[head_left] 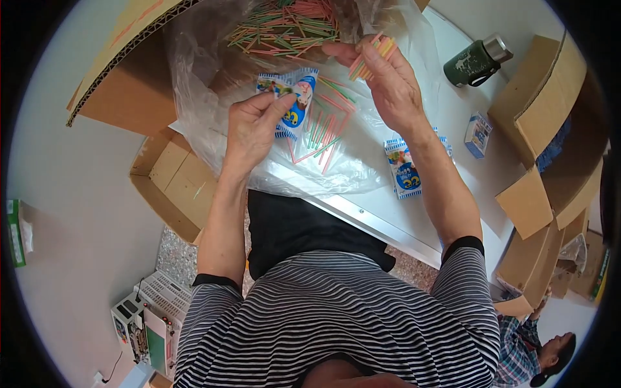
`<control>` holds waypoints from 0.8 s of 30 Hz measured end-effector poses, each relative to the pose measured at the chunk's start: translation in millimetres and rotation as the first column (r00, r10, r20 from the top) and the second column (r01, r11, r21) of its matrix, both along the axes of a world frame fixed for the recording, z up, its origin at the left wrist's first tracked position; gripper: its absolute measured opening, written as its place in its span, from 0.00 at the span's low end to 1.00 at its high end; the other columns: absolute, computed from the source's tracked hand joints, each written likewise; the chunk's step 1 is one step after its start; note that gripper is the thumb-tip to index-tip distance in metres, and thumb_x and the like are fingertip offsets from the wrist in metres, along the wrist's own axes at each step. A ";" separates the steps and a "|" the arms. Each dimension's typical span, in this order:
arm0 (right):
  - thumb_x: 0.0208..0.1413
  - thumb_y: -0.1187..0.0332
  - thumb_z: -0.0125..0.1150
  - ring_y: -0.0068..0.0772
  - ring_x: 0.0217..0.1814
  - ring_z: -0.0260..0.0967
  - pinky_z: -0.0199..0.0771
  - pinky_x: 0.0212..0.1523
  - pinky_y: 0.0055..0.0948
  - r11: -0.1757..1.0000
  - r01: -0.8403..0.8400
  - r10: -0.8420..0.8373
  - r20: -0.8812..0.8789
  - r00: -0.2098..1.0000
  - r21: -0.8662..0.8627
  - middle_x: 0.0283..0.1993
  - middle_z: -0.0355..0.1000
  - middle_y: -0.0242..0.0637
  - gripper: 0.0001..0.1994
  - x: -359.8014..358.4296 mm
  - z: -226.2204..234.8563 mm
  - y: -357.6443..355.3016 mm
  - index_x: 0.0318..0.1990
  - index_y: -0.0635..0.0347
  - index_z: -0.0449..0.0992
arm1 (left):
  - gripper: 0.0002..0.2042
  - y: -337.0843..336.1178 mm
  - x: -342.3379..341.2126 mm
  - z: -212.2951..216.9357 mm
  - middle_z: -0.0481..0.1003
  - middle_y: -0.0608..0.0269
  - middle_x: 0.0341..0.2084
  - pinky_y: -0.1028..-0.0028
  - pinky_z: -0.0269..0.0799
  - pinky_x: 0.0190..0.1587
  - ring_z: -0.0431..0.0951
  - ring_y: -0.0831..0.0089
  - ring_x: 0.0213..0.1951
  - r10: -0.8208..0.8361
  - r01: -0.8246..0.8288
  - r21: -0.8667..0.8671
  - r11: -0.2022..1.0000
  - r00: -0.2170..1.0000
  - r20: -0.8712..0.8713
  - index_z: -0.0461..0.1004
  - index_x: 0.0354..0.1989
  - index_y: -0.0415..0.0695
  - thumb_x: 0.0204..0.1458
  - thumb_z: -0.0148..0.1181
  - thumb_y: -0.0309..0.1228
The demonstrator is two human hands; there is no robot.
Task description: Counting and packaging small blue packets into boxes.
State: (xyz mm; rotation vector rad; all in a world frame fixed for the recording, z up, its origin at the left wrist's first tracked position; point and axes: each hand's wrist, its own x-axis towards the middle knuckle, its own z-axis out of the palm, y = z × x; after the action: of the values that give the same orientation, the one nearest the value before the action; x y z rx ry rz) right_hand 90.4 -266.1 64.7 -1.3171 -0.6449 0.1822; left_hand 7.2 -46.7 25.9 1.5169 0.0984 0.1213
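Observation:
Pinched between the thumb and fingers of my left hand (251,134) is a small blue-and-white printed packet (301,102); whether its top is open I cannot tell. My right hand (400,94), held higher and to the right, grips a bundle of thin pink, yellow and orange sticks (372,61). Beyond both hands, a heap of pink and green sticks (284,29) lies in a clear plastic bag (194,97) spread over the table. More loose sticks (323,129) are scattered beside the held packet. Similar packets (403,169) lie on the table, partly under my right forearm.
A large cardboard box (129,97) rises at the far left, with a shallow carton (184,184) below it. Right on the white table (362,208) stand a dark green flask (471,63) and a small blue-and-white box (479,134). Open cartons (527,103) line the right; another person (524,349) is lower right.

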 end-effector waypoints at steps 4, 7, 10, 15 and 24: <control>0.74 0.59 0.41 0.38 0.65 0.68 0.56 0.70 0.43 0.981 -0.106 0.103 0.029 0.994 0.160 0.59 0.72 0.55 0.11 -7.0 7.8 6.1 0.49 0.54 0.67 | 0.10 -5.0 -5.9 3.5 0.74 0.75 0.21 0.81 0.65 0.30 0.68 0.89 0.27 -0.185 0.182 0.166 0.969 0.983 0.001 0.83 0.34 0.36 0.60 0.63 0.31; 0.74 0.60 0.40 0.41 0.67 0.66 0.56 0.70 0.44 0.971 -0.130 0.119 0.065 0.991 0.203 0.59 0.72 0.57 0.11 -12.9 13.6 10.6 0.49 0.53 0.68 | 0.10 -14.6 -13.6 9.4 0.72 0.76 0.20 0.81 0.62 0.26 0.66 0.89 0.24 -0.269 0.272 0.088 0.958 0.962 -0.045 0.83 0.33 0.37 0.60 0.63 0.31; 0.74 0.61 0.40 0.44 0.69 0.64 0.56 0.71 0.45 0.961 -0.157 0.136 0.108 0.985 0.225 0.60 0.71 0.57 0.10 -16.1 11.7 13.6 0.49 0.53 0.67 | 0.09 -17.9 -16.9 11.8 0.72 0.77 0.20 0.82 0.58 0.23 0.63 0.90 0.22 -0.328 0.332 0.016 0.943 0.938 -0.109 0.83 0.33 0.37 0.61 0.62 0.31; 0.73 0.61 0.40 0.48 0.71 0.62 0.55 0.71 0.47 0.963 -0.155 0.150 0.038 0.988 0.219 0.59 0.71 0.57 0.10 -28.2 6.5 16.2 0.48 0.53 0.67 | 0.09 -21.6 -16.5 8.2 0.70 0.78 0.19 0.82 0.52 0.20 0.60 0.91 0.20 -0.365 0.364 -0.025 0.931 0.930 -0.045 0.82 0.36 0.37 0.62 0.62 0.31; 0.72 0.59 0.45 0.48 0.70 0.62 0.58 0.69 0.45 0.979 -0.197 0.195 0.043 0.980 0.053 0.58 0.71 0.60 0.11 -32.6 -0.3 15.0 0.48 0.54 0.67 | 0.08 -29.0 -16.7 4.4 0.75 0.74 0.23 0.84 0.57 0.21 0.66 0.90 0.22 -0.304 0.300 -0.152 0.942 0.953 -0.003 0.82 0.38 0.36 0.61 0.63 0.30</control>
State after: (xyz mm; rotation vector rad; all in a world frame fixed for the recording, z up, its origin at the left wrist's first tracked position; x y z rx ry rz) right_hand 57.8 -251.1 64.3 -1.2039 -0.8071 0.2973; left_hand -9.6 -75.7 30.3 1.3661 -0.1030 -0.1500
